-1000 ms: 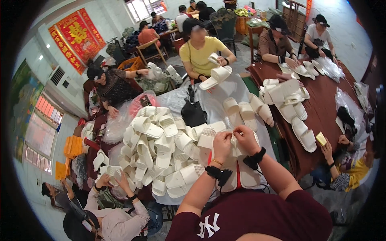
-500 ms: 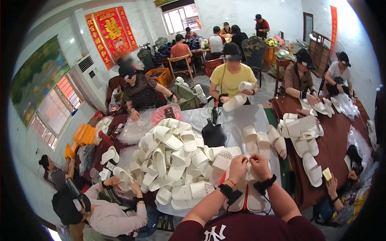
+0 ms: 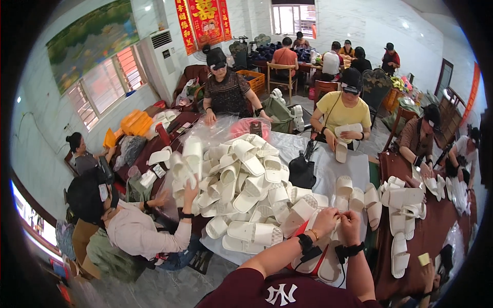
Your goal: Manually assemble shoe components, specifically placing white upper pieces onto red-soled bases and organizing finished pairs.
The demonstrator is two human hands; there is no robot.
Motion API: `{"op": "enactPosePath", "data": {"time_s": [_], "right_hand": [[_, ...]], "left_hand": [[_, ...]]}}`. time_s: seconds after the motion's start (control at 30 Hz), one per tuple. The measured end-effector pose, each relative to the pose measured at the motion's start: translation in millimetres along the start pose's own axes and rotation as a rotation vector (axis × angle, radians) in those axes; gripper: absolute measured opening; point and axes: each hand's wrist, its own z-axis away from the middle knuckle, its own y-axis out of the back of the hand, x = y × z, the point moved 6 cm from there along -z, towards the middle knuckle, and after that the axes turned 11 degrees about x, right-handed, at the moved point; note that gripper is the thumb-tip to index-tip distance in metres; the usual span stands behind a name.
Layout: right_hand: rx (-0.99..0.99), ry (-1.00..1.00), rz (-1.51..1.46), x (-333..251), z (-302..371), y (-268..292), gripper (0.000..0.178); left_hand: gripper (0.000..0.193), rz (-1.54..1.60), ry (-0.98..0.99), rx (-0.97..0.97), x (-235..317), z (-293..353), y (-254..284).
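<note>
My left hand [image 3: 327,222] and my right hand [image 3: 351,227] meet fingertip to fingertip above the near edge of the table. Both are closed in a pinch; whatever sits between the fingers is too small to make out. Beneath them lies a pair of white slide slippers [image 3: 329,268], partly covered by my wrists, with a red strip showing beside them. Just left of my hands a large heap of white slippers [image 3: 251,177] covers the table. More white slippers [image 3: 343,191] stand beyond my right hand.
A black pouch-like object [image 3: 302,172] rests on the grey table cover [image 3: 328,154]. Co-workers sit or stand around: one at left with slippers and clear plastic, one in yellow [image 3: 345,110] across holding slippers. On the right, a brown-covered table [image 3: 426,205] bears more slippers.
The view has swung left, so everything sits farther right. My hands stay pinched together over the slippers. The left co-worker has raised slippers in clear plastic; the one in yellow has lowered a slipper.
</note>
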Motion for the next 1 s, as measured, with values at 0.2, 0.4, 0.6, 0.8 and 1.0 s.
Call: {"op": "enactPosePath", "data": {"time_s": [0.2, 0.4, 0.6, 0.8, 1.0], "right_hand": [[-0.045, 0.031, 0.056, -4, 0, -2, 0.008], [-0.063, 0.021, 0.126, -24, 4, -5, 0.009], [-0.072, -0.091, -0.074, 24, -4, 1, 0.009], [-0.094, -0.028, -0.005, 16, -3, -5, 0.009], [-0.048, -0.059, 0.0, 12, -4, 0, 0.008]], "left_hand": [[0.014, -0.019, 0.022, 0.0, -4, 0, -1], [0.014, 0.056, 0.002, 0.035, -1, -1, 3], [0.013, 0.061, 0.024, 0.022, 3, -1, 2], [0.013, 0.061, 0.016, 0.033, 0, -1, 5], [0.012, -0.008, -0.015, -0.043, -1, 0, -2]]}}
